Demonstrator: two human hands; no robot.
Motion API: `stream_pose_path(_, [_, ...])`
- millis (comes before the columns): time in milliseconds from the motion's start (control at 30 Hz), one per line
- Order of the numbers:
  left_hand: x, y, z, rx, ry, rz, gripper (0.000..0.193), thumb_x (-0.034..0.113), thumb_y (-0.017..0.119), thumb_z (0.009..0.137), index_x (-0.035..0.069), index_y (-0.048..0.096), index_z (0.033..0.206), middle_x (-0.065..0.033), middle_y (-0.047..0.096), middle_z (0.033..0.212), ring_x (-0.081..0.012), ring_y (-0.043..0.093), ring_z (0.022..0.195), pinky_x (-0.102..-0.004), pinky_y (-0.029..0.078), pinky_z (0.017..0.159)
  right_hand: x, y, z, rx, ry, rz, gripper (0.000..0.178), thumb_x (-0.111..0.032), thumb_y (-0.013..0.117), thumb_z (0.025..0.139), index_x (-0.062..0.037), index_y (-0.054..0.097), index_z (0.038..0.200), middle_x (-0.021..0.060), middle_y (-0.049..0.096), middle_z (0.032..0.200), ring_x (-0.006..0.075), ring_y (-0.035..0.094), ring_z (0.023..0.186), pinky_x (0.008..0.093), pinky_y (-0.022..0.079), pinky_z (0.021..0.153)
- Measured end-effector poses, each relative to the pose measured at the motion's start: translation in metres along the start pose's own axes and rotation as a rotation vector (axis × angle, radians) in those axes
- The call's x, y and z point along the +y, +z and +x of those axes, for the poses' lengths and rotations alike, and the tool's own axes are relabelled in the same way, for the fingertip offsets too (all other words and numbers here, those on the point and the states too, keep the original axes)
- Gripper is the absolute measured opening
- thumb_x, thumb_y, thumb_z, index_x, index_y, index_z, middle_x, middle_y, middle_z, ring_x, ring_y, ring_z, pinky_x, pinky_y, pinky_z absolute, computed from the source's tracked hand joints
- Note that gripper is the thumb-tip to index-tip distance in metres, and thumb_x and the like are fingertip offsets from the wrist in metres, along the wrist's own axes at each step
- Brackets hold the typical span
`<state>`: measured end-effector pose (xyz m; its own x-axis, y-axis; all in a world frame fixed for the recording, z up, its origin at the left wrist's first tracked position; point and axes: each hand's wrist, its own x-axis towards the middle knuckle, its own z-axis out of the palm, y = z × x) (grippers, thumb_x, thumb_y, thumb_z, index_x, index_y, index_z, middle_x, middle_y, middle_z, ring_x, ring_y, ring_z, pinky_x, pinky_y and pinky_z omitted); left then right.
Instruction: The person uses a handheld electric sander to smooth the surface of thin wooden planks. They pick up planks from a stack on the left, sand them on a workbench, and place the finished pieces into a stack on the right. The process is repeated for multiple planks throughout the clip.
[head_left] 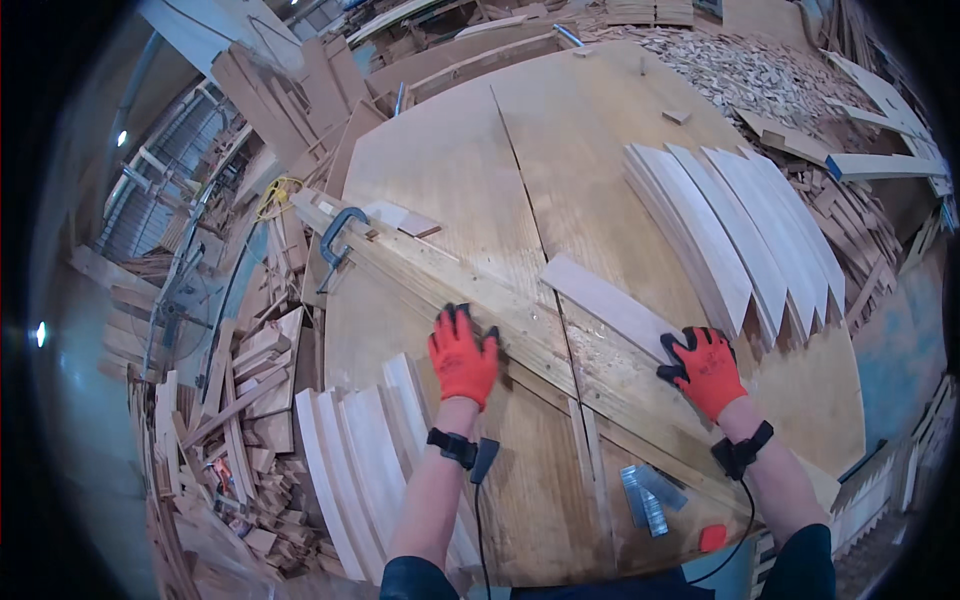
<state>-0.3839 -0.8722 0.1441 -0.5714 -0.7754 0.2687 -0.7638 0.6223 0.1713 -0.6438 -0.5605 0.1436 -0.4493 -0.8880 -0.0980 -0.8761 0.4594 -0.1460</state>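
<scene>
My left hand (464, 358), in a red glove with black fingertips, rests with spread fingers at the near edge of a long, thick wooden beam (470, 295). The beam runs slantwise across the worktable (440, 150), and a blue C-clamp (338, 236) grips its far left end. My right hand (708, 372), gloved alike, is closed on the right end of a flat, pale wooden board (610, 305). That board lies beyond the beam, at an angle to the table's seam. Sawdust and chips are scattered between board and beam. Both wrists wear black straps with cables.
Curved pale wooden pieces (735, 235) stand in a row at the right; more curved pieces (365, 450) lie at the near left. Metal staple-like strips (643, 500) and a small red object (713, 538) lie near the front edge. Scrap-wood piles (265, 480) surround the table.
</scene>
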Motion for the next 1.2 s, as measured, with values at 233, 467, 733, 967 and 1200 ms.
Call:
stream_pose_path(233, [-0.063,0.052,-0.019,0.035,-0.217,-0.109,0.065,0.036,0.053,0.098,0.000,0.040,0.150,-0.0245,0.041,0.154,-0.0407,0.032,0.146,-0.0513,0.019,0.122,-0.002,0.000,0.029,-0.143,0.027,0.201,0.056,-0.038,0.075,0.085,-0.0191,0.060,0.135,0.0147,0.056,0.133,0.0363,0.048,0.128,0.0495,0.042,0.106])
stream_pose_path(467, [-0.060,0.051,-0.016,0.069,-0.223,-0.084,0.063,0.034,0.055,0.096,0.000,0.043,0.148,-0.0249,0.044,0.151,-0.0409,0.035,0.144,-0.0518,0.021,0.121,-0.070,0.016,0.080,0.084,0.055,0.166,0.052,-0.039,0.072,0.088,-0.0209,0.061,0.135,0.0136,0.056,0.132,0.0333,0.051,0.124,0.0472,0.045,0.101])
stream_pose_path(733, [-0.071,0.057,-0.002,0.127,-0.203,-0.110,0.061,0.034,0.058,0.094,0.005,0.046,0.147,-0.0223,0.049,0.147,-0.0396,0.039,0.141,-0.0525,0.025,0.119,-0.069,0.035,0.079,0.097,0.094,0.093,0.050,-0.035,0.074,0.086,-0.0201,0.063,0.133,0.0109,0.056,0.138,0.0338,0.050,0.126,0.0483,0.044,0.103])
stream_pose_path(967, [-0.080,0.072,0.000,0.217,-0.159,-0.107,0.057,0.035,0.058,0.094,0.008,0.049,0.143,-0.0207,0.053,0.140,-0.0391,0.044,0.134,-0.0530,0.028,0.116,-0.086,0.051,0.095,0.095,0.101,0.083,0.053,-0.031,0.074,0.086,-0.0171,0.061,0.136,0.0118,0.053,0.145,0.0334,0.048,0.132,0.0470,0.042,0.107])
stream_pose_path(1200, [-0.085,0.084,0.009,0.225,-0.119,-0.164,0.055,0.035,0.057,0.094,0.009,0.050,0.142,-0.0203,0.054,0.139,-0.0379,0.043,0.136,-0.0513,0.028,0.116,-0.087,0.085,0.097,0.163,0.141,0.108,0.052,-0.031,0.071,0.088,-0.0164,0.061,0.137,0.0132,0.051,0.147,0.0343,0.047,0.134,0.0486,0.040,0.109])
